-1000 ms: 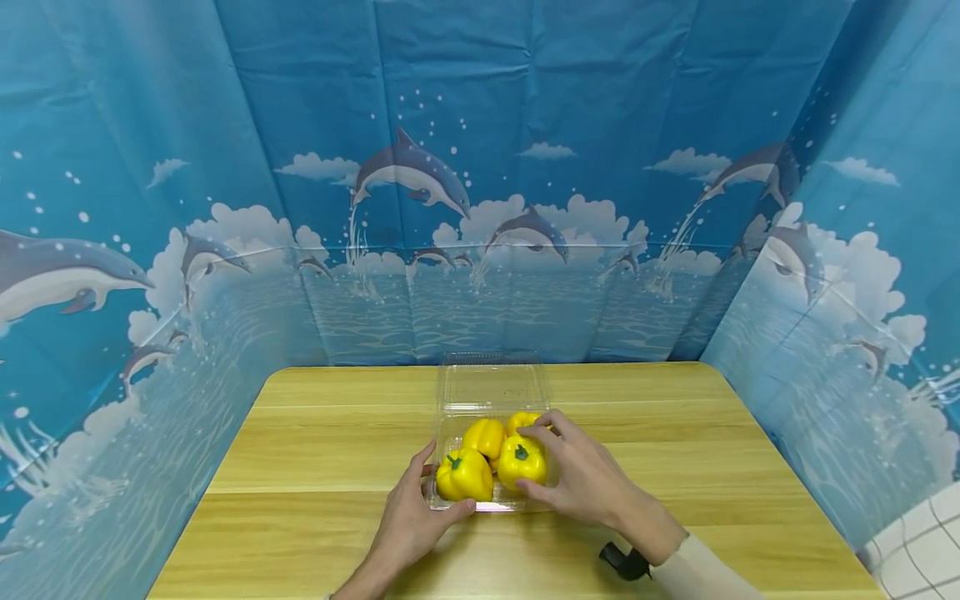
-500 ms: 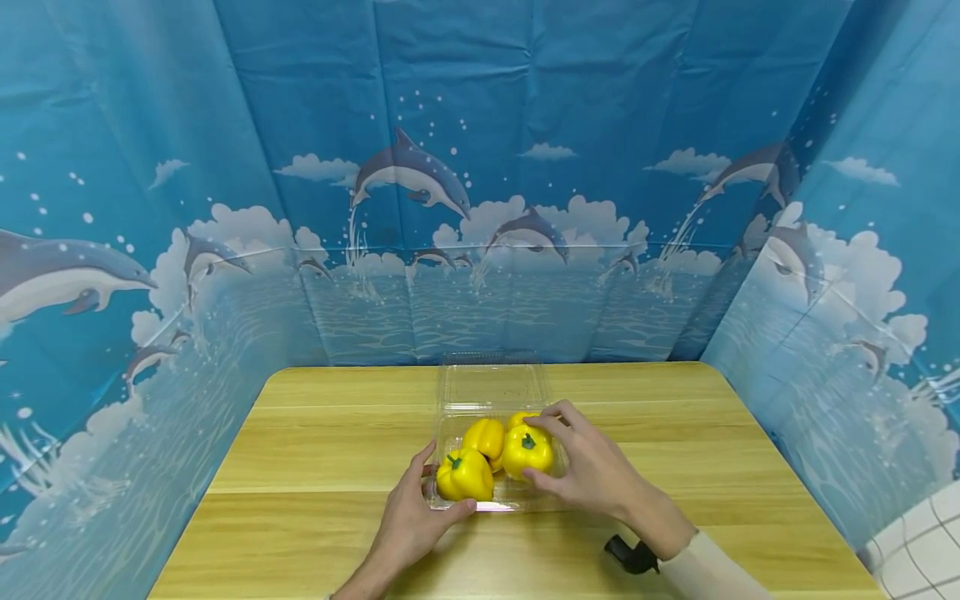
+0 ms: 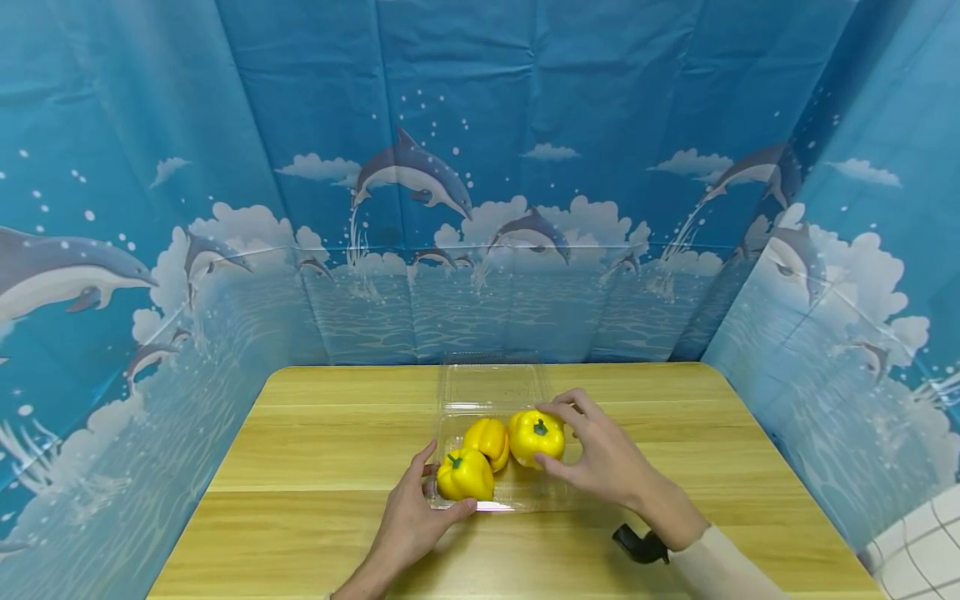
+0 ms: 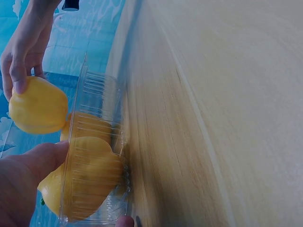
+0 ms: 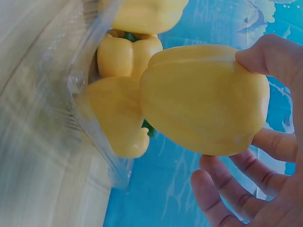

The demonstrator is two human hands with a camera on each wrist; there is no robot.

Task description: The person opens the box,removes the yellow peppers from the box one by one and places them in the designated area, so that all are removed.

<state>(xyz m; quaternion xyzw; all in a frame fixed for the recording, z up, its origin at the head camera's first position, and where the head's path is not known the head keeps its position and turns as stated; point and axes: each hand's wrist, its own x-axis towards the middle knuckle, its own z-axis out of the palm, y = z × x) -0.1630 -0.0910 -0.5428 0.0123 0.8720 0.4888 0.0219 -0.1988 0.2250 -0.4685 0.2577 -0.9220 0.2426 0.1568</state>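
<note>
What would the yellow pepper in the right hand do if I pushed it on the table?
The yellow pepper would probably roll with a wobble, because its sides are rounded but creased. It might feel slippery, since its skin looks smooth and shiny. It's likely quite stiff: no dent shows where the right hand grips it.

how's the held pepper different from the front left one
The held pepper is gripped by the right hand; the front left pepper sits in the clear container. In the head view, the held pepper's stem shows near its middle, the front left pepper's stem at upper left. Both are yellow with green stems.
</note>
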